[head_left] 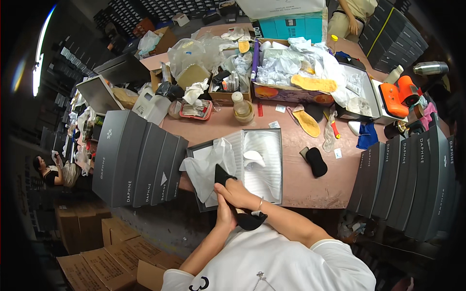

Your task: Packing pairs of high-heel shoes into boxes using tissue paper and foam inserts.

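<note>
Close to my body, my left hand (pixel 224 213) and my right hand (pixel 239 195) are both closed round a black pointed shoe (pixel 223 174). Its toe sticks out past my fingers, and its rounded black back end shows below my right wrist. My hands cover the middle of it. Just beyond lies an open dark grey shoebox (pixel 280 179) at the table's near edge. White ribbed lining paper (pixel 263 182) covers its right part, with a small white curved piece (pixel 253 158) on top. Crumpled white tissue paper (pixel 211 162) spreads over its left part, by the shoe's toe.
Grey shoeboxes (pixel 138 165) stand in a row at left, and another row of shoeboxes (pixel 405 179) at right. A black padded piece (pixel 316 162) and a yellow insole (pixel 307 122) lie on the pink table (pixel 306 194). Farther back are a clear bottle (pixel 241 107) and a paper-filled box (pixel 291 94).
</note>
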Available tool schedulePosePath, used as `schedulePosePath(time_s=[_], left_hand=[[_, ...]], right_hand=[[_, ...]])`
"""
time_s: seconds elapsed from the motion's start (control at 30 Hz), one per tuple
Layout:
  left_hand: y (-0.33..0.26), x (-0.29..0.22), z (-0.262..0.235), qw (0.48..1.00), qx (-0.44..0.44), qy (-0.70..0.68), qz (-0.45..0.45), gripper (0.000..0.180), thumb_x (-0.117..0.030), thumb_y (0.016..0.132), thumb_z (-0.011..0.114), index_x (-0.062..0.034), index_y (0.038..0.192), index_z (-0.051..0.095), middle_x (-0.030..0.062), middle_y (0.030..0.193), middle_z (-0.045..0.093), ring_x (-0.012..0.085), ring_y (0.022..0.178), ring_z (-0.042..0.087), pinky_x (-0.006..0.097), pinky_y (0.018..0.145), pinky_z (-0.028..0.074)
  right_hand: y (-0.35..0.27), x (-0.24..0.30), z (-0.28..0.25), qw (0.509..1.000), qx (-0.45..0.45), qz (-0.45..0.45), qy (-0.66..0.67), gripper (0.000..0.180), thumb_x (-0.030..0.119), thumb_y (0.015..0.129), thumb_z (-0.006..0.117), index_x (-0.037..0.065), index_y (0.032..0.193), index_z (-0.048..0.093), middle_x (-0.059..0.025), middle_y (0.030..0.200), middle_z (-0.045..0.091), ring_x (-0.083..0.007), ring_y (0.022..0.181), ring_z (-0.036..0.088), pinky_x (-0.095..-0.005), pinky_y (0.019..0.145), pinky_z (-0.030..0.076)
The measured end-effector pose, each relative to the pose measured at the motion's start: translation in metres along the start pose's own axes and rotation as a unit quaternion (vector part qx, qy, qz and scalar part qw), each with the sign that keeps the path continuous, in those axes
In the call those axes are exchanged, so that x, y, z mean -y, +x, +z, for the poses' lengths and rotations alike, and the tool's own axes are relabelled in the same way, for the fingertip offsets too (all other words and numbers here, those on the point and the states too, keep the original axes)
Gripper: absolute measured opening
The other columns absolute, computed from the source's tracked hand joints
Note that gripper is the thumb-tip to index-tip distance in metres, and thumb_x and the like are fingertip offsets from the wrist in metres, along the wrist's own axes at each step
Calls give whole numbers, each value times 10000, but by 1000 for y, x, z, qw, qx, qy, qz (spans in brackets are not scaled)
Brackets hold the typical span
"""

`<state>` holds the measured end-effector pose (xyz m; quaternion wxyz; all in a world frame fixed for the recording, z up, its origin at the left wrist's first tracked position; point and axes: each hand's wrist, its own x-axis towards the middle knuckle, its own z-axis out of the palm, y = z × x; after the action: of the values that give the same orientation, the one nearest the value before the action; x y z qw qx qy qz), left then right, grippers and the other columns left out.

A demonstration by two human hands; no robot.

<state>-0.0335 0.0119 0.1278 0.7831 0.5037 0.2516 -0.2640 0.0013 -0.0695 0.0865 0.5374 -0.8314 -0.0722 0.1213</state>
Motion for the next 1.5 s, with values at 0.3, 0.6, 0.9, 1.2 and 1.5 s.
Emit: schedulePosePath(time_s=[0.3,0.6,0.9,1.2,1.5], left_hand=[[67,-38,-30,1000,1,-21,-17,393,-420,912,572,-78,1088,491,70,839,555,187,752,586,338,668,526],[52,-54,-21,996,74,25,33,408,-309,916,584,-38,1207,493,84,938,581,160,782,588,286,674,512],[45,-44,-12,994,75,64,53,417,-319,947,544,-54,1256,455,76,922,571,169,813,605,303,733,523],[51,-44,-25,997,64,21,45,393,-345,949,523,-59,1213,466,101,909,593,217,799,621,346,698,538],[45,-12,-52,954,239,-152,-94,632,-521,936,446,-74,1376,369,164,1271,513,308,1113,560,458,869,510]], right_hand=[[-4,8,16,999,2,-42,13,794,589,940,276,-132,1220,456,-336,1102,533,-460,1080,487,-575,1038,193],[-64,3,-9,978,54,-200,33,671,468,965,361,-120,1289,377,-345,1221,460,-480,1183,401,-524,1056,237],[-37,10,-20,976,-7,-178,-129,721,509,937,414,-117,1293,390,-327,1294,432,-470,1216,396,-578,1090,159],[-29,17,-31,980,132,-137,-51,531,449,942,438,-63,1026,547,-248,1003,518,-416,967,482,-485,942,324],[8,-37,-105,935,-229,-126,-239,224,203,880,603,1,947,672,-150,860,629,-306,802,626,-384,708,505]])
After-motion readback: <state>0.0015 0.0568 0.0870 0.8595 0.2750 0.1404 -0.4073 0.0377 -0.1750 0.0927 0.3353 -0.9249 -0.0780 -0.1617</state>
